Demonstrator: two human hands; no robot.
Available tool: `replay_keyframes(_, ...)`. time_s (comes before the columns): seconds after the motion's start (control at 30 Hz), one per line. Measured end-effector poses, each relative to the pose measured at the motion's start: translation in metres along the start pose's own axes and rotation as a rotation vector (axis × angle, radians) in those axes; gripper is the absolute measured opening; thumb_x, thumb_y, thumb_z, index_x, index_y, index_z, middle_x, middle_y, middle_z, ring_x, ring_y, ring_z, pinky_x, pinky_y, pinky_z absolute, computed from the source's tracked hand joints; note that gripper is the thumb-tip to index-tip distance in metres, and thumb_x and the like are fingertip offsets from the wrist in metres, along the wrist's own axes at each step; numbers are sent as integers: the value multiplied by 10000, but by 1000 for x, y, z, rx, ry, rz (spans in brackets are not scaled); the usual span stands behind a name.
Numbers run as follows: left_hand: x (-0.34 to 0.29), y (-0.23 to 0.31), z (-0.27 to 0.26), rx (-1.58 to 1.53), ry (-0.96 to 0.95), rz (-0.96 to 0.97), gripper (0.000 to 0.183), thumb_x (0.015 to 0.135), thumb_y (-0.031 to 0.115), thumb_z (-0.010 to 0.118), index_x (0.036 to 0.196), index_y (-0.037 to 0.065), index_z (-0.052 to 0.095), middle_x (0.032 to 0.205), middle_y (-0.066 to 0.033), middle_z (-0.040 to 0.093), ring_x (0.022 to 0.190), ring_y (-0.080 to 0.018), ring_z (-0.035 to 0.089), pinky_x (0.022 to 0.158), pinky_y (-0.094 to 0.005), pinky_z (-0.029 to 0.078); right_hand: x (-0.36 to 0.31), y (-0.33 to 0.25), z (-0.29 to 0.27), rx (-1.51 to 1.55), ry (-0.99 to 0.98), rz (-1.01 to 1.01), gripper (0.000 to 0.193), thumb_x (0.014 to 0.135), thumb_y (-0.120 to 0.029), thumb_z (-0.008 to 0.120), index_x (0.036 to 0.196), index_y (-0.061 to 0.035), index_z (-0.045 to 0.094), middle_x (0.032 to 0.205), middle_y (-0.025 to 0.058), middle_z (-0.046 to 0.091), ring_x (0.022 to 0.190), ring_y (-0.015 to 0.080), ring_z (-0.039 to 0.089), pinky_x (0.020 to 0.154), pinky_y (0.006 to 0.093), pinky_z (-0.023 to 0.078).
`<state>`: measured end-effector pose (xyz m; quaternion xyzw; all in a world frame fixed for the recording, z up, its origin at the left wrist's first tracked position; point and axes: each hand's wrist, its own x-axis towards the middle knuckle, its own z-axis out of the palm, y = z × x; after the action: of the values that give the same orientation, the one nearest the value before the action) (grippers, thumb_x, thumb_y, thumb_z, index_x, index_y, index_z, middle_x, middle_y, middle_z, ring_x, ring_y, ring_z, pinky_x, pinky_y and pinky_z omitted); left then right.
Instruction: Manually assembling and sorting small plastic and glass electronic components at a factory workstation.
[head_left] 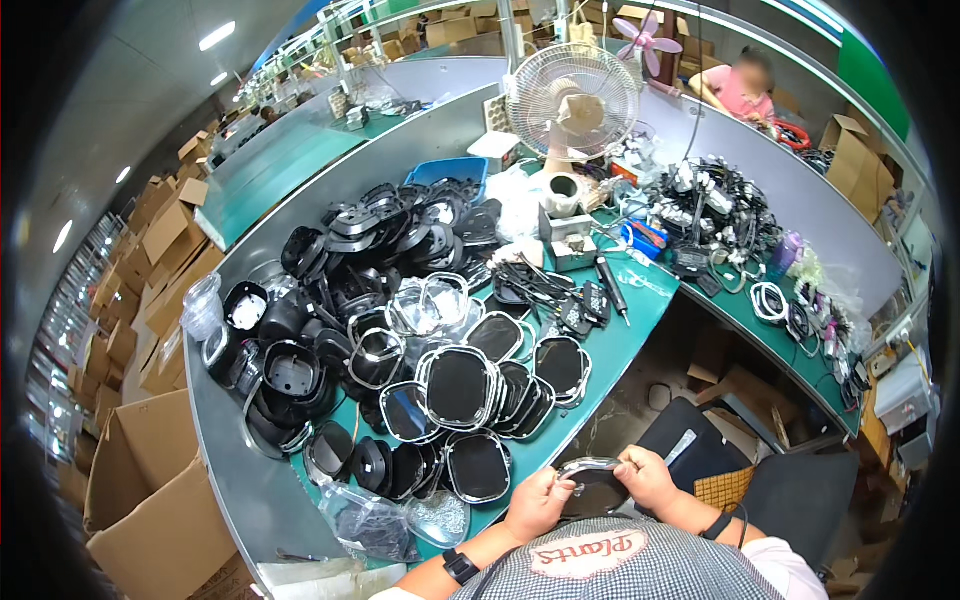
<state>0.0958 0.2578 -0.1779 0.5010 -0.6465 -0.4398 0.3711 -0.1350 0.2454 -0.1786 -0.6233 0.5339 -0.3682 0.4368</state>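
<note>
Close to my body, my left hand [540, 503] and my right hand [647, 478] grip opposite sides of a dark rounded panel with a shiny silver rim [594, 494]. Fingers and thumbs are closed on its edge, and it is tilted, so its lower part is partly hidden. Just beyond my left hand, on the green table, lies a similar black rounded-square panel [478, 466] with a pale rim. Behind it several more are piled, topped by a large black panel [458, 386]. Clear rim frames [428, 303] lie farther back.
Black plastic housings [293, 370] heap up on the left, near bags of small parts [438, 518]. A power screwdriver [612, 288] lies by cabled circuit boards. A fan [573, 103] stands behind. Cardboard box [150, 485] at left, chair [800, 495] at right; another person [745, 92] sits far right.
</note>
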Motion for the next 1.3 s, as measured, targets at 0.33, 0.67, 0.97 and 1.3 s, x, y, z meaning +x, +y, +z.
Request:
replay_keyframes(0.33,82,-11,29,-55,269,-88,370,916,341,609,767,6,562,650,-118,526,567,-206,496,545,-343,408,157,30,-38,196,-202,-230,503,938,-426,575,659,-17,486,619,25,427,588,115,392,536,294,361)
replay_keyframes(0.67,252,24,125,-137,427,-277,276,963,289,546,913,17,529,707,-92,544,621,-173,507,584,-323,429,307,68,-179,-22,-387,-198,445,888,-347,649,647,-7,494,588,105,425,534,198,402,512,349,367)
replay_keyframes(0.97,340,55,143,187,444,-42,271,972,249,472,843,15,519,724,-156,497,642,-314,518,610,-393,421,352,81,-234,-11,-380,-165,395,824,-311,726,652,-27,511,570,89,441,519,187,415,499,351,373)
replay_keyframes(1.3,390,30,150,377,254,57,275,916,226,480,828,-29,529,738,-168,519,677,-322,502,639,-413,407,370,97,-271,-102,-306,-245,401,791,-446,711,789,-72,567,716,120,550,690,328,577,594,406,428)
